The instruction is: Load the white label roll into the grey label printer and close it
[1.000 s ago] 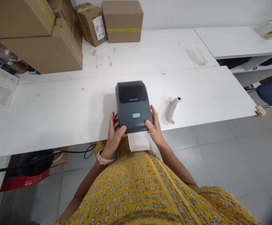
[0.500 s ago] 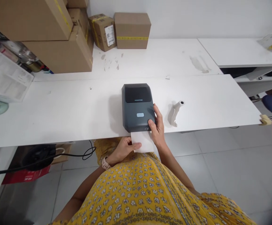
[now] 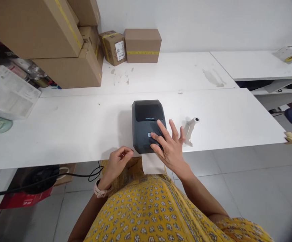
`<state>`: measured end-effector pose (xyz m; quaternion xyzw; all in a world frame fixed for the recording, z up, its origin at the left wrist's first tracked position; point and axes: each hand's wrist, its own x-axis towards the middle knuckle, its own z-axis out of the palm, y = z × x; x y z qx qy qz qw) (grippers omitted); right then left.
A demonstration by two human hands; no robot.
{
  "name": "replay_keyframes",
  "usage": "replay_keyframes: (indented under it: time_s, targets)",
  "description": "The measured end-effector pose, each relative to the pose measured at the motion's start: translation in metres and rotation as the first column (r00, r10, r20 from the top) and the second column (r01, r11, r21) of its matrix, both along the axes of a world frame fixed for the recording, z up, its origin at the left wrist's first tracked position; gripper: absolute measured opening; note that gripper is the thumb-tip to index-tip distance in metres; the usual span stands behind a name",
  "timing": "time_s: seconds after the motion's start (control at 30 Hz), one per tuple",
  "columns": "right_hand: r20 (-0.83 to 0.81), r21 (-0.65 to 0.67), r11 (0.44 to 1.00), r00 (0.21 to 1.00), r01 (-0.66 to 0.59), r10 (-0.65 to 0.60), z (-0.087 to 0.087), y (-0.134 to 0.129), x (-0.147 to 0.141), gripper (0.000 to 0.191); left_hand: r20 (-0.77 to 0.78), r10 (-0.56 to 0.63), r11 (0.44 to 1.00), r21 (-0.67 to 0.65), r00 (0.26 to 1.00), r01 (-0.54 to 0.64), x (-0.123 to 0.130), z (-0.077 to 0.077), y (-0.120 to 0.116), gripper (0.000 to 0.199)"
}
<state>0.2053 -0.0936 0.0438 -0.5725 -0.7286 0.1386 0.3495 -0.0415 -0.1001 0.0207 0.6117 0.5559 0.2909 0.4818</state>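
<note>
A dark label printer (image 3: 142,134) sits at the front edge of the white table. White label paper (image 3: 153,164) hangs out of its front, over the edge. My right hand (image 3: 169,148) is over the printer with fingers spread, a fingertip at the light blue button (image 3: 150,134); it grips nothing. My left hand (image 3: 119,161) is at the table edge, left of the printer, its fingers curled together and apart from the paper. Nothing shows between them. To the right stands a white roll core (image 3: 191,131) with a strip of paper trailing from it.
Cardboard boxes (image 3: 67,72) are stacked at the left, and a smaller taped box (image 3: 143,43) stands against the wall. A plastic-wrapped pack (image 3: 12,90) lies far left. The table's front edge (image 3: 236,145) runs across, with a black cable (image 3: 72,174) below at left.
My left hand has let go of the label paper and moved left. My right hand has left the printer's right side and moved onto its top, at the button. The view has tilted up slightly.
</note>
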Motion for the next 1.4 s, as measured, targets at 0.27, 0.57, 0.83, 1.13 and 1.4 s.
replay_keyframes:
  time_s: [0.27,0.57,0.83,1.13,1.4]
  targets:
    - [-0.107,0.022,0.999,0.994,-0.028,0.030,-0.013,-0.004,0.007,0.039,0.203,0.120,0.969,0.190,0.972,-0.159,0.035,0.001,0.001,0.062]
    - [-0.604,-0.252,0.968,0.784,-0.014,-0.146,-0.046,-0.017,0.006,0.065,0.217,0.073,0.969,0.214,0.973,-0.121,0.049,-0.013,-0.009,0.066]
    - [-0.521,-0.154,0.988,0.852,-0.029,-0.056,-0.027,-0.014,0.008,0.069,0.343,0.070,0.940,0.290,0.937,-0.177,0.051,-0.015,-0.002,0.062]
    - [-0.387,0.255,0.967,0.917,0.002,0.100,0.052,0.097,0.013,0.077,0.541,0.176,0.840,0.352,0.822,-0.412,0.049,0.023,0.087,0.046]
    - [-0.170,0.325,0.940,0.984,0.106,-0.053,0.071,0.213,0.014,0.073,0.122,0.254,0.946,0.176,0.959,-0.273,0.046,-0.004,0.091,0.058]
